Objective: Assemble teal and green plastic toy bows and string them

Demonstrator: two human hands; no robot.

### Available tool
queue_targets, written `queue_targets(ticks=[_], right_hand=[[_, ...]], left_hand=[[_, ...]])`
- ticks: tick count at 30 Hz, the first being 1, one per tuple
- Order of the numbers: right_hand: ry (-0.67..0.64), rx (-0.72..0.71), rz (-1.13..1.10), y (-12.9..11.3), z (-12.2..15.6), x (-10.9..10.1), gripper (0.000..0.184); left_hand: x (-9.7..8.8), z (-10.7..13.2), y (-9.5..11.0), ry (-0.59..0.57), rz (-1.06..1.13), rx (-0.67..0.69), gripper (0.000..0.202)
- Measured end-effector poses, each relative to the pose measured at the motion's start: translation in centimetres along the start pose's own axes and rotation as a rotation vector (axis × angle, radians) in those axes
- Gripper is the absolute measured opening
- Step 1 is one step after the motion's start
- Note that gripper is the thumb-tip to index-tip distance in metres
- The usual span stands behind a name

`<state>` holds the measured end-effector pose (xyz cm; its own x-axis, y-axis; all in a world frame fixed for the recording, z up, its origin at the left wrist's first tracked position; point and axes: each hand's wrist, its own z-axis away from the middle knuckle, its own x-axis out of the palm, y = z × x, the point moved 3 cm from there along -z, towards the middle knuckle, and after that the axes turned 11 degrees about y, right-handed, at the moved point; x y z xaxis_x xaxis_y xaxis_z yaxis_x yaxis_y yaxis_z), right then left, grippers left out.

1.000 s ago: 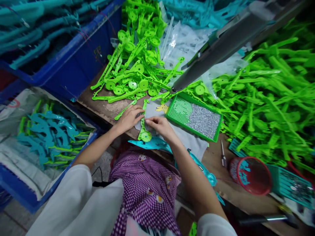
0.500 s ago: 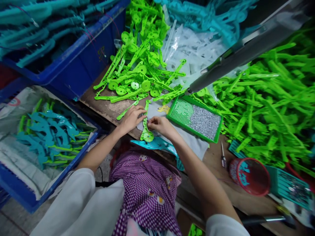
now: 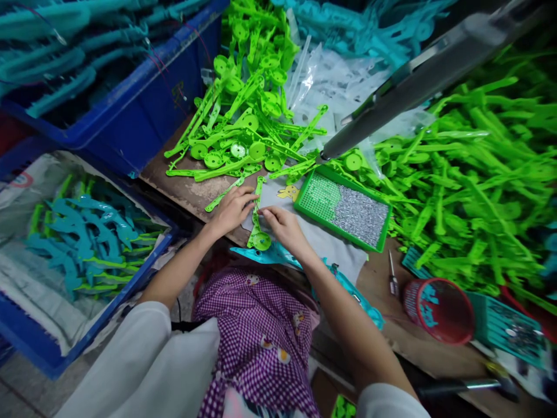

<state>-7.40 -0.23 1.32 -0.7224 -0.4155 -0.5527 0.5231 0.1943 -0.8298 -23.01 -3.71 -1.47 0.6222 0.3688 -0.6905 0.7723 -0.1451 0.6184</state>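
Note:
A bright green plastic part (image 3: 257, 229) with a long arm and a round end lies on a pale cloth (image 3: 335, 247) at the bench's front edge. My left hand (image 3: 231, 209) presses its fingers against the left side of the arm. My right hand (image 3: 284, 227) pinches the arm from the right, fingertips close together. A teal plastic part (image 3: 272, 254) lies just below the green one, at the bench edge. A green tray of small silver screws (image 3: 348, 210) sits right of my hands.
Heaps of green parts cover the bench behind (image 3: 248, 116) and to the right (image 3: 470, 180). Blue crates hold teal parts at upper left (image 3: 126, 116) and teal-and-green pieces at lower left (image 3: 91, 238). A red mesh cup (image 3: 437, 310) and a screwdriver (image 3: 393, 277) lie to the right. A grey arm (image 3: 418, 81) hangs overhead.
Both hands stay on the green part with only small finger shifts. The view has shifted slightly; the grey overhead arm appears a little to the right.

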Motion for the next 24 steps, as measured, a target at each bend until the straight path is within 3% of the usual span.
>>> queue_targets(ticks=[6, 15, 24], right_hand=[[0.053, 0.168, -0.064, 1.0, 0.0, 0.4, 0.037], [-0.006, -0.145, 0.328, -0.3, 0.4, 0.8, 0.023], [0.010, -0.053, 0.355, -0.4, -0.1, 1.0, 0.019]], left_hand=[[0.0, 0.0, 0.2, 0.010, 0.000, -0.019, 0.030], [0.2, 0.0, 0.1, 0.022, 0.008, -0.001, 0.027], [0.3, -0.1, 0.0, 0.019, 0.021, -0.025, 0.024]])
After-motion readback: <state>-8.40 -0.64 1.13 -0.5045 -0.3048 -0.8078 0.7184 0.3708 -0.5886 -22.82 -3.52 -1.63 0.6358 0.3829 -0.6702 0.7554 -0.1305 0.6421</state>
